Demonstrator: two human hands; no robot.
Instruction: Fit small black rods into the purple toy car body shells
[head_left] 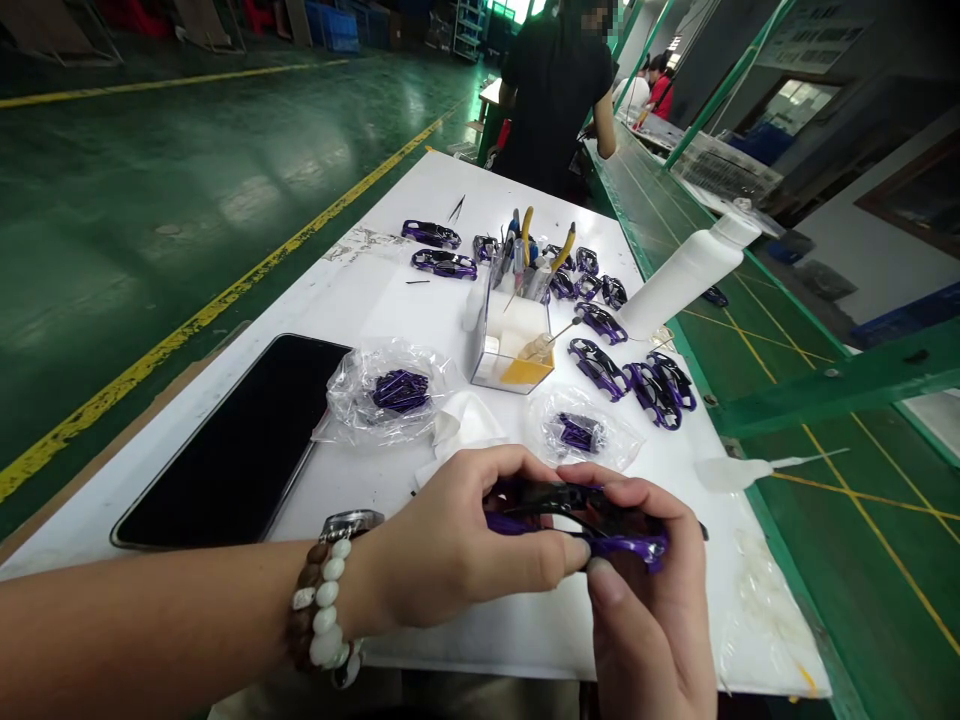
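Both my hands hold one purple and black toy car body [600, 520] just above the near edge of the white board [420, 310]. My left hand [457, 545] grips its left end with fingers curled and thumb pressed along it. My right hand [652, 610] pinches the right end from below, thumb against the purple part. A bead bracelet and a watch sit on my left wrist. Two clear bags with small purple parts, the left bag [394, 392] and the right bag [581, 432], lie just beyond my hands.
A black phone [236, 445] lies at the left. A clear box [514, 340] holds pliers and tools. Several purple car bodies [637, 380] lie behind it, beside a tilted white bottle [686, 272]. A person in black [555, 90] stands at the far end. A green conveyor [825, 430] runs at the right.
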